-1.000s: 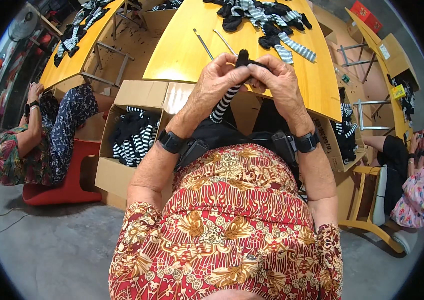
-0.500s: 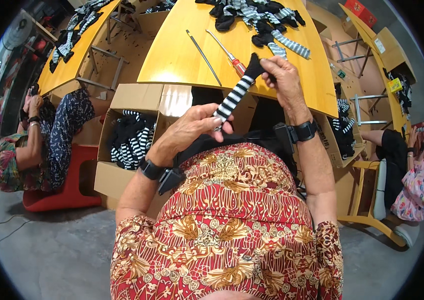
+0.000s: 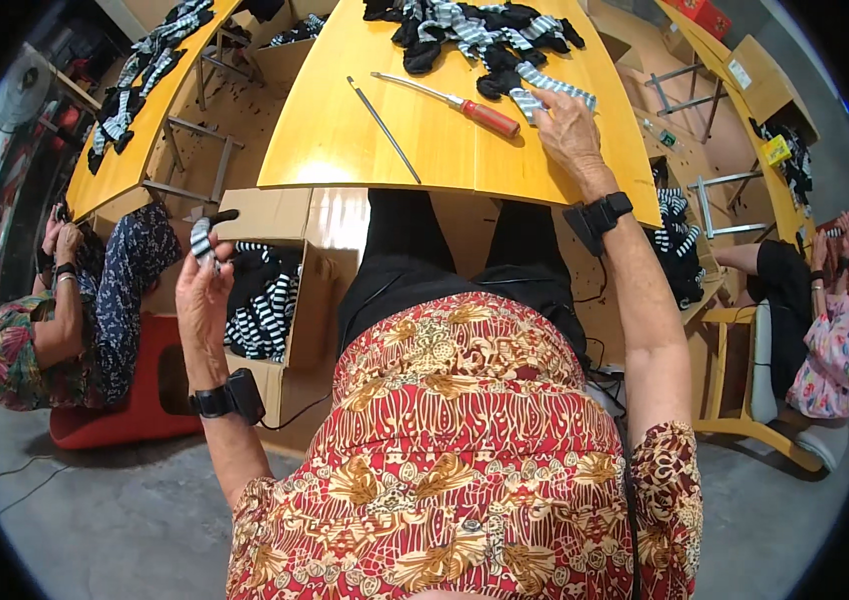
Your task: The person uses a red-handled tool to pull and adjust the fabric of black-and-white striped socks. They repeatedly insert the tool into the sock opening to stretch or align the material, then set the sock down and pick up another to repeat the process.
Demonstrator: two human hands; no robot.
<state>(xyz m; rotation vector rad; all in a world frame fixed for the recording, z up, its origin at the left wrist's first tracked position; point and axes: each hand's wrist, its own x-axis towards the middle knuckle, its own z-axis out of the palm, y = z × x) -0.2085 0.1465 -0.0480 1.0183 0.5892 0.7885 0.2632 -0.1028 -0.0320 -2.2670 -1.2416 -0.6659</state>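
My left hand (image 3: 204, 290), out to the left over the open carton (image 3: 317, 310), pinches a black-and-white striped sock (image 3: 202, 242) with a dark end. More striped and black socks (image 3: 263, 305) fill that carton. Over the right side of the yellow table (image 3: 315, 150), my right hand (image 3: 571, 140) has its fingers bent down and closed on a grey-and-white striped sock (image 3: 557, 84) at the near edge of a pile (image 3: 475, 35). Its fingertips are partly hidden against the fabric. A screwdriver with a red handle (image 3: 490, 117) and a thin dark rod (image 3: 383, 128) lie left of that hand.
Another carton of socks (image 3: 678, 240) stands right of my legs. At left, a person (image 3: 55, 310) on a red chair (image 3: 130, 390) works at a second table (image 3: 135, 120). Another person (image 3: 830, 340) sits at right beside a wooden chair (image 3: 720, 380). A cable runs near my left wrist.
Both hands held one striped sock in front of me before. My left hand has carried it left over the carton, while my right hand let go and moved onto the sock pile.
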